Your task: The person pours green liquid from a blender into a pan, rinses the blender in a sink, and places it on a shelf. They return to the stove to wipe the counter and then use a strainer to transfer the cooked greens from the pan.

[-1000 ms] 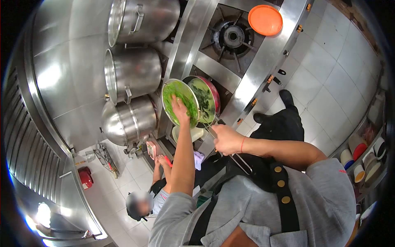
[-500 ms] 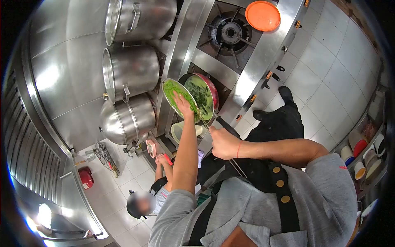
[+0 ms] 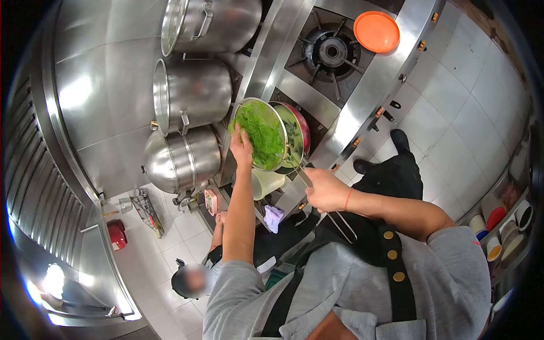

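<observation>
My right hand (image 3: pixel 326 191) is closed round the long wire handle of a round strainer (image 3: pixel 285 148). Bright green chopped leaves (image 3: pixel 262 135) fill the strainer, which is tilted over a red-sided frying pan (image 3: pixel 306 139). Inside the pan is pale green liquid with dark green bits, partly hidden by the strainer. At the strainer's left edge is my left hand (image 3: pixel 242 148), fingers stretched out and apart, touching the rim or the leaves there. A pale translucent container (image 3: pixel 267 183) stands just below the strainer.
Large steel pots (image 3: pixel 195 93) line the left side. An orange plate (image 3: pixel 376 32) lies beside a gas burner (image 3: pixel 332 52). A co-worker (image 3: pixel 218 249) stands at lower left, near a pink-rimmed tray (image 3: pixel 211 202) and a purple cloth (image 3: pixel 273 219). Crockery (image 3: pixel 494 249) fills shelves at right.
My left hand has shifted from the middle of the leaves to the strainer's left edge. The strainer has turned more face-up and covers more of the pan. The co-worker's red item is no longer visible.
</observation>
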